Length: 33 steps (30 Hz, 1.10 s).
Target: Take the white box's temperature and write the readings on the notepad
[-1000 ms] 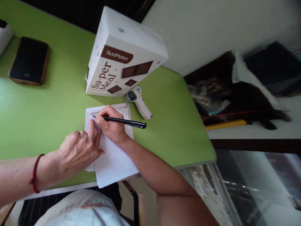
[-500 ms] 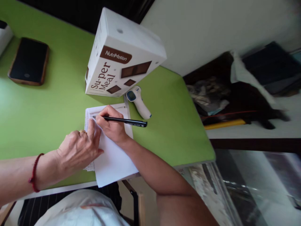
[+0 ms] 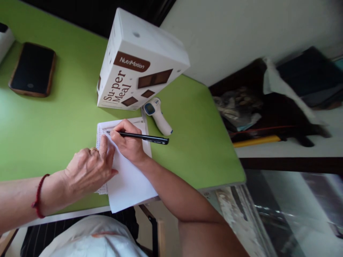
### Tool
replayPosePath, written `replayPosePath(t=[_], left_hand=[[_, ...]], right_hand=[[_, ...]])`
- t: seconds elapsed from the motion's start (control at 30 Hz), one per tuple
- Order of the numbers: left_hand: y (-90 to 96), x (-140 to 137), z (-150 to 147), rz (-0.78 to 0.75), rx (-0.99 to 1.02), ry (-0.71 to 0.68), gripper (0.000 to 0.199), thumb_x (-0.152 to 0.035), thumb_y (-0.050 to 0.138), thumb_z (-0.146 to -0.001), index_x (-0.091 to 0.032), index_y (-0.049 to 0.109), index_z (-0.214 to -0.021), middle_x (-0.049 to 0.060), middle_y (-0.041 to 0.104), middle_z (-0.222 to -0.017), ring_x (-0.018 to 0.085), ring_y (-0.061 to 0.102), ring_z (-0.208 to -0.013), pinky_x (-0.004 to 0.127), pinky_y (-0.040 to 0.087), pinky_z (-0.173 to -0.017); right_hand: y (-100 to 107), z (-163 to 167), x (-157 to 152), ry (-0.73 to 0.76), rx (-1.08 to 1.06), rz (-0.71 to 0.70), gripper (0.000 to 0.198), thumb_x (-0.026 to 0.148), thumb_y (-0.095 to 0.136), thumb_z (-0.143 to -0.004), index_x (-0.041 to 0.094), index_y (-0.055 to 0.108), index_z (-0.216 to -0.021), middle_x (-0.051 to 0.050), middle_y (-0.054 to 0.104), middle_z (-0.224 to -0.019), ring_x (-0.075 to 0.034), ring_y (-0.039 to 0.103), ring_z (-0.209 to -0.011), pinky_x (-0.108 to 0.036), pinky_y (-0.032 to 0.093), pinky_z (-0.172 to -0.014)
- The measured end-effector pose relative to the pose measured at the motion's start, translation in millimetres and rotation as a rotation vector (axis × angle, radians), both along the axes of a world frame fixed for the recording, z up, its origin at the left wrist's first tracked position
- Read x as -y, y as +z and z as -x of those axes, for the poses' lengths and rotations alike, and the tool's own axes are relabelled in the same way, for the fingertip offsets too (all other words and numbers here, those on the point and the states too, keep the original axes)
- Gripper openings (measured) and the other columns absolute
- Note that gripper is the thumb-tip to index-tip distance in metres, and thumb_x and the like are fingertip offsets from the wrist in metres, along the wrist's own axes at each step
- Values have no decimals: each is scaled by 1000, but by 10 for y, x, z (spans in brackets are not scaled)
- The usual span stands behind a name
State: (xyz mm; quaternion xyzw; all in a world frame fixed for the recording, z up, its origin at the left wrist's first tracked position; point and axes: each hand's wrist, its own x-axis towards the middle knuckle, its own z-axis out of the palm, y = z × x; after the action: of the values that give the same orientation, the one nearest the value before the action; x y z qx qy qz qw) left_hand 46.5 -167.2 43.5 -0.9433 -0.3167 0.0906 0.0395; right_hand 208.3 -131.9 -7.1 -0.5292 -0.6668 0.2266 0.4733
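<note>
My right hand [image 3: 130, 142] pinches a black pen [image 3: 150, 138], its tip touching the upper left part of the paper. Pressed down on the sheets is my left hand [image 3: 91, 164], index finger stretched toward the pen tip, a ring and a red bracelet on that arm. Under both hands lie a white sheet [image 3: 131, 185] and, at its left, a page covered in small writing [image 3: 99, 139], partly hidden by my fingers. The white sheet's lower corner hangs over the table's front edge.
A tall white box [image 3: 142, 53] stands behind the paper, with a white handheld infrared thermometer [image 3: 160, 119] beside it. At the left of the green table [image 3: 66, 121] lies a black device with a brown rim [image 3: 33, 69]. A cluttered shelf [image 3: 268, 107] is at the right.
The pen and my right fingers have shifted very slightly to the right. My left hand stays almost in place on the paper.
</note>
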Motion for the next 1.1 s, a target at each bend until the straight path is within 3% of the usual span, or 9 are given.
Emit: replayPosePath(t=[0.6,1.1], left_hand=[[16,-10,5,1,29,12,53,-37,57,-98,-4,59,-139,36,58,-135,21,69,-63,29,47,-50],[-2,-8,12,-43,-30,-26,54,-39,52,-101,-3,58,-140,36,52,-142,22,71,-63,29,51,-50]], right_hand=[[28,9,0,9,53,28,18,30,56,-80,24,46,-67,6,50,-58,-11,44,-55,-25,41,-56],[13,-16,-7,-1,11,-50,20,27,58,-83,23,46,-67,6,51,-58,-11,45,-54,-25,39,-55]])
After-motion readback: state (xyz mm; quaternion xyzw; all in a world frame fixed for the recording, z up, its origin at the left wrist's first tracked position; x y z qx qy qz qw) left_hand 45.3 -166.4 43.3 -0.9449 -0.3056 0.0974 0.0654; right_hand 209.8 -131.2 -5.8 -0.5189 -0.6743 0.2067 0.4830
